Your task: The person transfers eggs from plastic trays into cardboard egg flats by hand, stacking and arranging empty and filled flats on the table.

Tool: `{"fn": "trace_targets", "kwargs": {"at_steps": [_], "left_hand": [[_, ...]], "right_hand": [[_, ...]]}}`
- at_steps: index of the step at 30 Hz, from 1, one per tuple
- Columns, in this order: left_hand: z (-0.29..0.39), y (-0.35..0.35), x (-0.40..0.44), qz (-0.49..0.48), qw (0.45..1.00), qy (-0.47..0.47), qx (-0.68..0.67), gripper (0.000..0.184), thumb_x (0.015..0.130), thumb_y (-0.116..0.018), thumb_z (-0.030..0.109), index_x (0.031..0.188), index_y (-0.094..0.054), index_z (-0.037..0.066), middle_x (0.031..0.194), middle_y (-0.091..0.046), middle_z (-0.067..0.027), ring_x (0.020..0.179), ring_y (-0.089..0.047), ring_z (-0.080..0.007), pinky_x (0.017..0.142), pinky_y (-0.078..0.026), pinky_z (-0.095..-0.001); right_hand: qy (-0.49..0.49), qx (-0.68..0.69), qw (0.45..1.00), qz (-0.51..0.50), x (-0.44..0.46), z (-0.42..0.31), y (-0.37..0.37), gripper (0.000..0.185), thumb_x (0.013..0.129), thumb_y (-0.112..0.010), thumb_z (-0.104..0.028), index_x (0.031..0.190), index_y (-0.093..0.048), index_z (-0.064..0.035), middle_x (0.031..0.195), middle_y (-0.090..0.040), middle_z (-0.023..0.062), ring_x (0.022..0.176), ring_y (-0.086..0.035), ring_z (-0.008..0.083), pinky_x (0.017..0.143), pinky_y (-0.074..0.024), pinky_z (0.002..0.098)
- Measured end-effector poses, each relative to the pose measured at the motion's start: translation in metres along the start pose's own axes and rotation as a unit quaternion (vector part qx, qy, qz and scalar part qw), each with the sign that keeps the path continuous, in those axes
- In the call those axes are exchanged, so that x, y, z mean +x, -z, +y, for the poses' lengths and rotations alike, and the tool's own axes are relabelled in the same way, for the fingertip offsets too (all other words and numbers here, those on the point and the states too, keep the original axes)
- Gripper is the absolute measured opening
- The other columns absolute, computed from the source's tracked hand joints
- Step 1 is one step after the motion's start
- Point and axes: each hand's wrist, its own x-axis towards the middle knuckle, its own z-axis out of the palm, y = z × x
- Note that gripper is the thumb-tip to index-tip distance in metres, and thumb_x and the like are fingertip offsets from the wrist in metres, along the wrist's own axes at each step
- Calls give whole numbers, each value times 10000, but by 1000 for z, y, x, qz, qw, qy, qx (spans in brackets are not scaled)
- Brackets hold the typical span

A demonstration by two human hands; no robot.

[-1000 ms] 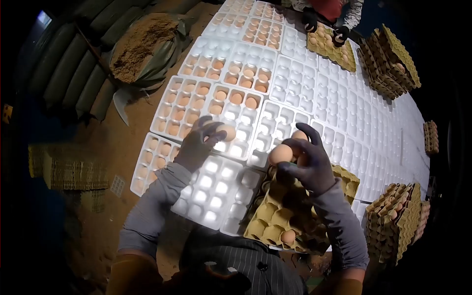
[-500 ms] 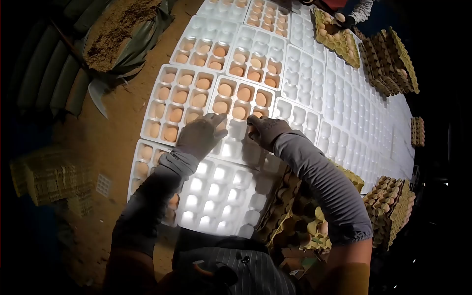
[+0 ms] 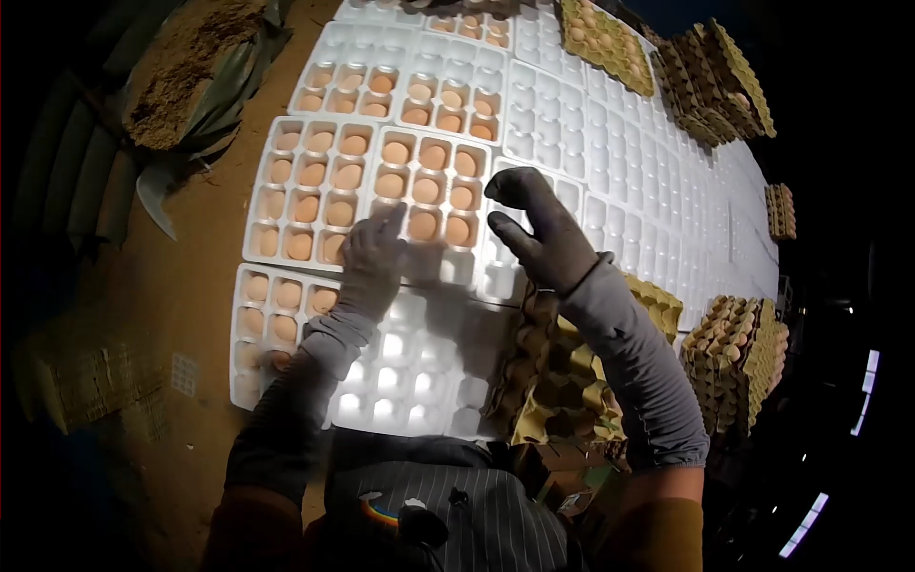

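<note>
The foam trays [image 3: 545, 116] look smooth and faintly glossy to me, the eggs [image 3: 426, 192] smooth and matt; those cartons [image 3: 694, 88] are rough, dull paper pulp, the sleeves [image 3: 637, 377] matt, wrinkled cloth, the apron [image 3: 477, 515] cloth too.

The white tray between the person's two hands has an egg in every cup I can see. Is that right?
Not quite: not every visible cup is filled. In the head view, the white tray between the left hand and the right hand shows eggless cups in the row nearest the person; the visible cups in its other rows hold eggs.
</note>
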Motion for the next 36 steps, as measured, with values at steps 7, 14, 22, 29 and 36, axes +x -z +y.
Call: {"fn": "trace_targets", "kwargs": {"at_steps": [7,14,22,29,36], "left_hand": [[106,68,-22,-89,959,-59,-263,321,916,-663,78,1235,-634,55,1166,-629,-105,1073,-611,-260,913,-514,-366],[260,44,-82,-310,896,-301,-103,487,907,-682,350,1319,-582,111,1303,-617,-79,1370,-445,-285,1176,-307,-482],[294,43,-90,-359,881,-83,-297,483,900,-667,164,1354,-543,57,1277,-635,-142,1227,-587,-296,1083,-446,-477],[270,82,-99,-265,820,168,-479,559,966,-626,121,1441,-383,-45,1296,-601,-156,1119,-627,-252,985,-525,-373],[158,97,-97,-37,840,309,-444,499,916,-690,131,1355,-518,-33,1251,-641,-150,1145,-628,-223,945,-520,-325]], "right_hand": [[-221,-110,965,92,-234,-54,113,202,842,-712,-48,1034,-653,-31,1026,-653,97,940,-657,229,844,-528,334],[-102,-323,941,-8,-302,-15,93,412,791,-771,-219,1170,-642,-121,1118,-660,93,1080,-610,287,983,-463,424],[-260,589,718,265,-334,-18,117,638,902,-659,-147,1460,-377,-21,1298,-570,226,1161,-620,333,995,-538,446],[-289,606,726,151,-290,-21,108,637,863,-699,-225,1414,-415,-81,1217,-612,190,1076,-656,324,964,-561,461],[49,-55,995,-65,-153,-37,47,446,765,-773,-78,1150,-551,-40,1018,-670,138,960,-660,266,825,-522,345]]}}
